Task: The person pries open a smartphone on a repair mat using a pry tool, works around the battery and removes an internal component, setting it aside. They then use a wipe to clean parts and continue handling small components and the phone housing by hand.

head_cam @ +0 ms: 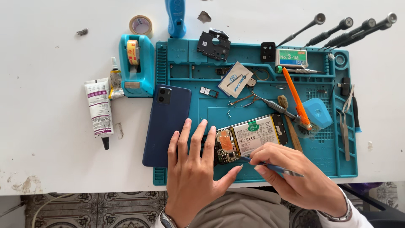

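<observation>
- Left hand (pixel 194 169) lies flat with fingers spread on the blue work mat (pixel 198 80), fingertips touching the left end of the opened phone (pixel 249 137). It pins the phone down, grip open, nothing clasped.
- Right hand (pixel 295 173) has its grip pinched shut on blue-handled tweezers (pixel 270 166), tip pointing left at the phone's lower edge near the circuit board. The tip is partly covered by the thumb, so I can't tell exactly what it touches.
- The phone sits in the lower middle of the mat, back off, white battery and orange-ish board part showing. Its left end is hidden under the left fingers.
- The dark blue back cover (pixel 166 124) lies just left of the phone, half on the mat, half on the white desk (pixel 42 63); the left hand overlaps its lower right corner.
- An orange pry tool (pixel 295 99) and a blue triangular pick (pixel 318 112) lie just above right of the phone.
- Screwdrivers (pixel 350 29) fan out top right.
- More tweezers (pixel 346 126) lie at the mat's right edge.
- A tape dispenser (pixel 136 65) and a glue tube (pixel 99 109) sit to the left of the mat.
- Tiny screws and flex bits on the mat are too small to make out.
- A blue bottle-like thing (pixel 175 17) is cut off by the top edge.
</observation>
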Motion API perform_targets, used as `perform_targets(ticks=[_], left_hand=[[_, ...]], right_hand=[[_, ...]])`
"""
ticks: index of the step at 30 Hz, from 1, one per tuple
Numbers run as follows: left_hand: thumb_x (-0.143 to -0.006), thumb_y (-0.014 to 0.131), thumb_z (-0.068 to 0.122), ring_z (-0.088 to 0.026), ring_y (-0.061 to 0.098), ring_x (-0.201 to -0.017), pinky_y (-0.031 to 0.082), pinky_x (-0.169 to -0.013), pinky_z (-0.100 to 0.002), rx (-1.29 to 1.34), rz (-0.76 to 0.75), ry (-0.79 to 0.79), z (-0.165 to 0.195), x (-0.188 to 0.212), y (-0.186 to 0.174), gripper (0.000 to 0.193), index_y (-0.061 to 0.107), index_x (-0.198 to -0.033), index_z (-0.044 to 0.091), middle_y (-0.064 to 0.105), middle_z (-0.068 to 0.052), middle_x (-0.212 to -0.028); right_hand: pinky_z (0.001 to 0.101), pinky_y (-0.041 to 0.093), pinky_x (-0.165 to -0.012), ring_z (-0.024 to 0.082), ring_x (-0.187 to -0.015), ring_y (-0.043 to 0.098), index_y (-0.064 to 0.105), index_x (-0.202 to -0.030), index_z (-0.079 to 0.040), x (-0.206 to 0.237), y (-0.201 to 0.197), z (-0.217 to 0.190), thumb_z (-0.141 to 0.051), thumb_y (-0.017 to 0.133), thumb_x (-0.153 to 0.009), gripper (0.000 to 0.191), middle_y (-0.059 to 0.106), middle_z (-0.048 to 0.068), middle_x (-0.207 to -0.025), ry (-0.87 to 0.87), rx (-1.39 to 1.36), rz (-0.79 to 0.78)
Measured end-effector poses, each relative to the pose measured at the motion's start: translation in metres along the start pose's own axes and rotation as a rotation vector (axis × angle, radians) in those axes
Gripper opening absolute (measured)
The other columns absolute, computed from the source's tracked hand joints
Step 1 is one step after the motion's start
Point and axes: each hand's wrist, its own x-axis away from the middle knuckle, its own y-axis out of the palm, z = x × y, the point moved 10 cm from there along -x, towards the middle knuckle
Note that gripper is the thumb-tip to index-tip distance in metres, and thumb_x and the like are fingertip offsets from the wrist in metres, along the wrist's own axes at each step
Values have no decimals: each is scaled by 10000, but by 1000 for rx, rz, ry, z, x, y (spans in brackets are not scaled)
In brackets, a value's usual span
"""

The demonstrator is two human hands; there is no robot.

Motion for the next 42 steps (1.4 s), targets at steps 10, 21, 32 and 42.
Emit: perform_targets(ticks=[10, 21, 32, 42], left_hand=[[-824, 700, 623, -389, 361, -1443, 232, -1190, -551, -19, -3, 0, 2, -2, 1, 844, 570, -1375, -2, 494, -159, -1463], [-818, 698, 626, -392, 364, -1435, 233, -1181, -553, 1, -4, -11, 1, -3, 1, 858, 563, -1375, -13, 498, -173, -1453], [-819, 704, 619, -387, 367, -1437, 239, -1182, -551, 0, -5, -18, -1, -3, 2, 850, 564, -1378, -6, 500, -166, -1454], [-812, 723, 595, -387, 377, -1427, 251, -1175, -559, 32, 18, -27, -2, -2, 0, 779, 587, -1347, 45, 497, -167, -1447]], right_hand=[[358, 498, -584, 254, -689, 667, 614, -1009, -30, -10, 0, -10, -79, 680, -926, 117, 681, 84, -840, -125, 155, 87], [387, 491, -615, 306, -724, 679, 628, -1046, -27, -31, -4, -5, -118, 650, -960, 127, 687, 110, -814, -137, 163, 114], [359, 512, -628, 270, -744, 703, 633, -1014, -39, -27, -8, -13, -117, 666, -958, 102, 719, 97, -867, -174, 148, 147], [316, 554, -677, 191, -779, 705, 646, -1045, -37, -19, -30, -23, -86, 680, -949, 113, 713, 75, -900, -217, 173, 286]])
